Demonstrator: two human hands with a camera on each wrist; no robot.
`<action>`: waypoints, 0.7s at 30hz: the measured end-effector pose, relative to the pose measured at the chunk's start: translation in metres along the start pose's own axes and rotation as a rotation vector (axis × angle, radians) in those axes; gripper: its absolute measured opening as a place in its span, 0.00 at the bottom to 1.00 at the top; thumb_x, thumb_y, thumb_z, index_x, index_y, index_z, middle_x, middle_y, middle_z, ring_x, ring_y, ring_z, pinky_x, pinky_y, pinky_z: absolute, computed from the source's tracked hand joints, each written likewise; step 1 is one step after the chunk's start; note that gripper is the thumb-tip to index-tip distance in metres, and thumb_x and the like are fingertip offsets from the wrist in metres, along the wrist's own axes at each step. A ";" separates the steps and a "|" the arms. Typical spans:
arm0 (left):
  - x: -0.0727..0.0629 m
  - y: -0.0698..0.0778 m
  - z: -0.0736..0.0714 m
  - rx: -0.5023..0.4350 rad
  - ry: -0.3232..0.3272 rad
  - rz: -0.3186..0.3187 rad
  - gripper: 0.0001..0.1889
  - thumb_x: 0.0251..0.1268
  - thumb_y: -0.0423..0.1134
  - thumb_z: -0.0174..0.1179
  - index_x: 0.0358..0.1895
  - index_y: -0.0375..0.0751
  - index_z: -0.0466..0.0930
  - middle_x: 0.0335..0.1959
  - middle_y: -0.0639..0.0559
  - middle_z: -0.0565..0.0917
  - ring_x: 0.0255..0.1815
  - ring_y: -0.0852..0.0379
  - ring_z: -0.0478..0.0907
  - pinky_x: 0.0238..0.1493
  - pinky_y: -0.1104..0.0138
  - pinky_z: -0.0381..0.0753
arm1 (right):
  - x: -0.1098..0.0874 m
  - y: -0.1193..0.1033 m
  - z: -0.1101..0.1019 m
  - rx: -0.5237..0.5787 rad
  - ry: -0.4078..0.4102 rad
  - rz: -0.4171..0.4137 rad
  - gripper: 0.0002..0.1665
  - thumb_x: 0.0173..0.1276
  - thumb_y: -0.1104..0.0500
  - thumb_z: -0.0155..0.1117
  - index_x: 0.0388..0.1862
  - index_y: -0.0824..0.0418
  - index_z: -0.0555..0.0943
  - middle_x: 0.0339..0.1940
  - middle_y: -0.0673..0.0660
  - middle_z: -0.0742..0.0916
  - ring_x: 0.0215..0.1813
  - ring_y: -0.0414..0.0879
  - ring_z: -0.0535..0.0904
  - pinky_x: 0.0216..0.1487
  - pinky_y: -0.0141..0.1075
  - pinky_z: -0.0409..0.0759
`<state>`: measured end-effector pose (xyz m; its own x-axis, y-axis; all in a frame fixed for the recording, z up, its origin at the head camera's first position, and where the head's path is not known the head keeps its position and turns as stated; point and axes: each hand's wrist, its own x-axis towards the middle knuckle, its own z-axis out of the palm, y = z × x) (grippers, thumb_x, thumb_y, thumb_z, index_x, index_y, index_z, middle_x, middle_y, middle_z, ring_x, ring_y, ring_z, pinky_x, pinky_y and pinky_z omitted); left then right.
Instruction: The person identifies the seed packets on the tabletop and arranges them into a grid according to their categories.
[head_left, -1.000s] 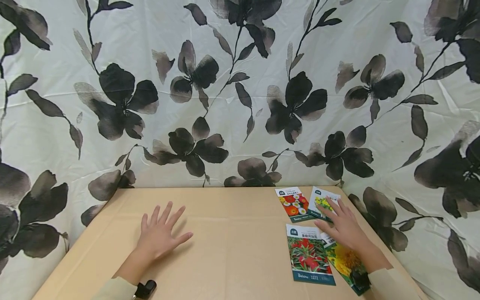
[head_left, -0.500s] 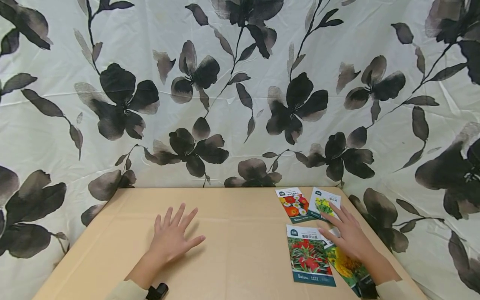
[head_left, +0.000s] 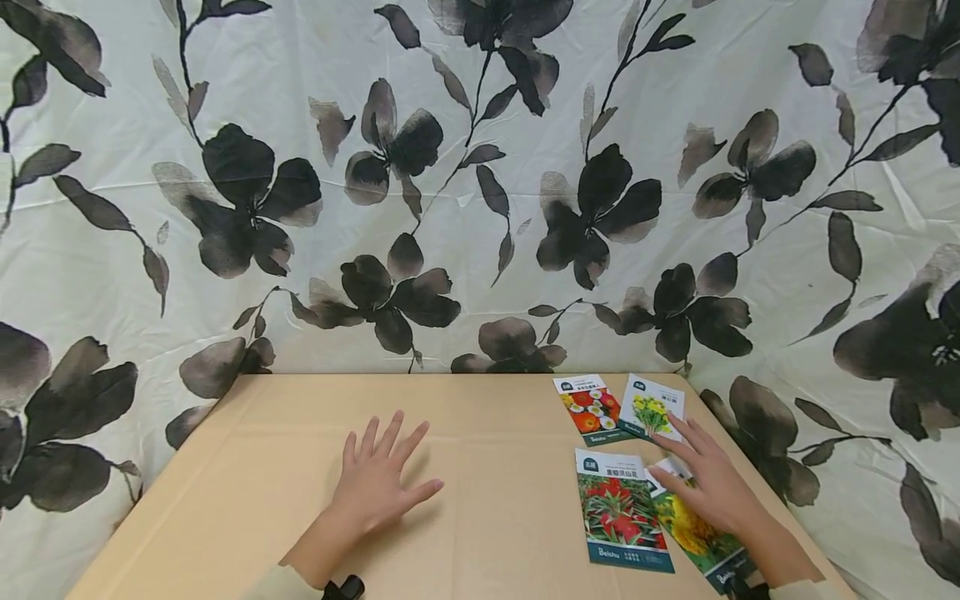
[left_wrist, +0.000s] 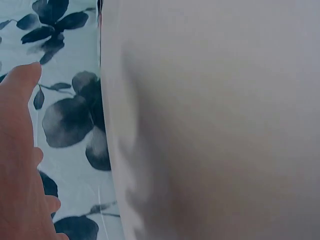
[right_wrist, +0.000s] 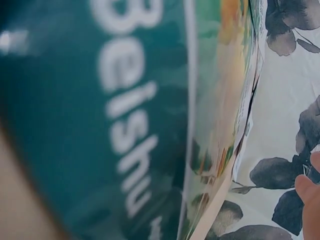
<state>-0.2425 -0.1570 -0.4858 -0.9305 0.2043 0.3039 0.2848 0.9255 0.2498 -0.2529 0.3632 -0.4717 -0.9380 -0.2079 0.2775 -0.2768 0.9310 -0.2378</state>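
My left hand [head_left: 382, 490] hovers over the left-middle of the tabletop with its fingers spread, holding nothing. To the right, my right hand [head_left: 708, 479] is stretched out over the seed packets, fingers straight. Its fingertips overlap the lower edge of a packet with yellow flowers [head_left: 649, 407]; I cannot tell whether they touch it. Under the palm and wrist lies a packet with an orange-yellow bloom [head_left: 692, 537], partly hidden, its teal "Beishu" band [right_wrist: 127, 125] large in the right wrist view. Beside it are a red-flowered packet [head_left: 621, 512] and a smaller orange-and-white-flowered packet [head_left: 588, 412].
The light tan tabletop [head_left: 495, 475] narrows toward a straight back edge. Behind and beside it hangs a white cloth with dark flowers [head_left: 491, 187]. A black wrist device [head_left: 345, 587] shows at my left cuff.
My left hand has moved right, toward the middle of the table. My right hand has drawn slightly back and right, uncovering more of the yellow-flowered packet. The packets lie as before.
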 end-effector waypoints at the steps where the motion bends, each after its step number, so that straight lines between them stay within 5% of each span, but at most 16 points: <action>1: 0.000 0.003 0.001 0.001 -0.006 0.000 0.48 0.56 0.81 0.54 0.79 0.67 0.61 0.84 0.47 0.56 0.83 0.30 0.49 0.74 0.29 0.43 | -0.001 0.000 -0.001 -0.001 -0.005 0.001 0.38 0.68 0.34 0.65 0.72 0.50 0.77 0.82 0.62 0.65 0.82 0.69 0.52 0.67 0.78 0.55; 21: 0.006 0.057 0.015 -0.060 -0.084 0.064 0.46 0.59 0.80 0.54 0.80 0.70 0.58 0.85 0.49 0.54 0.84 0.32 0.48 0.75 0.31 0.44 | -0.019 0.009 -0.003 0.028 -0.101 0.005 0.38 0.65 0.31 0.68 0.67 0.50 0.81 0.79 0.63 0.68 0.75 0.70 0.62 0.62 0.76 0.65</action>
<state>-0.2357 -0.0983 -0.4834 -0.9255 0.2906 0.2431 0.3549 0.8894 0.2880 -0.2366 0.3763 -0.4762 -0.9553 -0.2337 0.1811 -0.2763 0.9236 -0.2657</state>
